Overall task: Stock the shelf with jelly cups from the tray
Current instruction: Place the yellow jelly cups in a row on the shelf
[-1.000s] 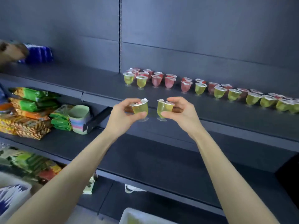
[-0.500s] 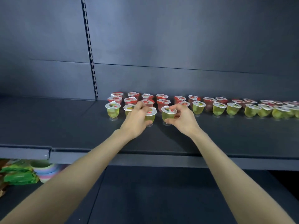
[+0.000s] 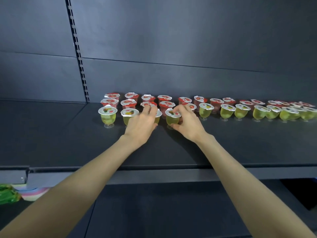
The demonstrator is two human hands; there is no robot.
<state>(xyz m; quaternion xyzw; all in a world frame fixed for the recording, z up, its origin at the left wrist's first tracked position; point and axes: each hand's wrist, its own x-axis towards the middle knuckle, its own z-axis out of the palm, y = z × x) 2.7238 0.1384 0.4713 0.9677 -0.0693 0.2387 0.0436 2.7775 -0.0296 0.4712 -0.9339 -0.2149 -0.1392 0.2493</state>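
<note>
While the shelf (image 3: 231, 148) crosses mid-frame, the jelly cups (image 3: 227, 111) stand upright in rows along its back. Both hands reach equally far, at frame centre, into the gap of the front yellow row. The left hand (image 3: 140, 124) curls over one yellow cup (image 3: 158, 115), mostly hiding it; the right hand (image 3: 187, 125) pinches a second yellow cup (image 3: 172, 118), upright.

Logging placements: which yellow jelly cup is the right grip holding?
The yellow jelly cup fourth from the row's left end. The right grip pinches it, fingers on its lid, thumb at its base; the yellow cups further right stand untouched.
</note>
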